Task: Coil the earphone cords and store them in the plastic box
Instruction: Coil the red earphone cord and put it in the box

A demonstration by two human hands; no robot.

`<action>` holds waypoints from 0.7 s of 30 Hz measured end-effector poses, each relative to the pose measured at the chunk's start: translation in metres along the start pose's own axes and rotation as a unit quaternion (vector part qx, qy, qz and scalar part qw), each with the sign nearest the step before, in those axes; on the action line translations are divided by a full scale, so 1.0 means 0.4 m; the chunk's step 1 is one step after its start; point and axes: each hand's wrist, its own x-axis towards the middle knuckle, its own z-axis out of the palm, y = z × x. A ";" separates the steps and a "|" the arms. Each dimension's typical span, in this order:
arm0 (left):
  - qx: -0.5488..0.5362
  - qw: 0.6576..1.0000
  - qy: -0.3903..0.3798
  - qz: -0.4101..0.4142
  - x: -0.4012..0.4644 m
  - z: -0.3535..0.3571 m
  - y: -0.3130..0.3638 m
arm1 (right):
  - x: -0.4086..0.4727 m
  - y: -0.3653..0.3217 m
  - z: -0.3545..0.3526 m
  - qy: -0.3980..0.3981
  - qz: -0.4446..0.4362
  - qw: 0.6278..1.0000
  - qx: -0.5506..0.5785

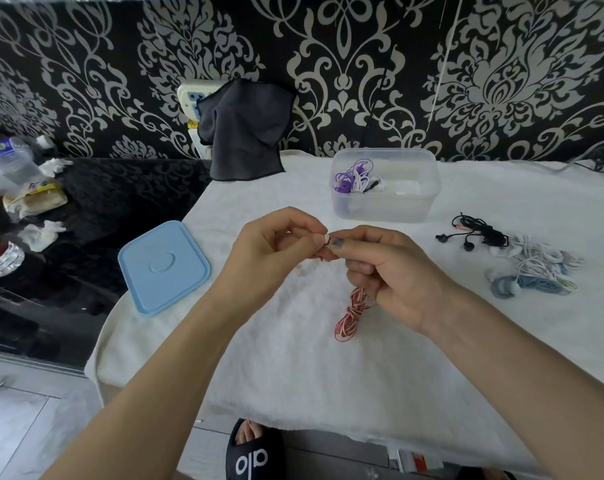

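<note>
together, both hands (324,251) pinch red-white cord (350,313) (coil dangling) — midair.

Under both hands lay a white table cover (293,358) that looked like soft, fuzzy, matt cloth. Beyond the right hand (394,282) stood a translucent plastic box (383,206) with a smooth, faintly glossy wall. Left of the left hand (269,251) lay a pale blue plastic lid (163,266), smooth and satiny. Below the right hand hung a red-and-white earphone cord (350,315), slick and rubbery. Beyond the left hand draped a dark matt cloth (245,133).
</note>
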 end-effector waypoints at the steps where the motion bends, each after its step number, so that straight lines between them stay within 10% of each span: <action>1: 0.008 1.000 0.004 0.011 -0.001 0.002 0.003 | 0.000 -0.001 -0.001 -0.005 0.009 1.000 0.020; 21: -0.018 0.999 0.012 0.048 -0.012 0.009 0.006 | -0.015 -0.017 0.009 -0.032 0.016 0.997 0.069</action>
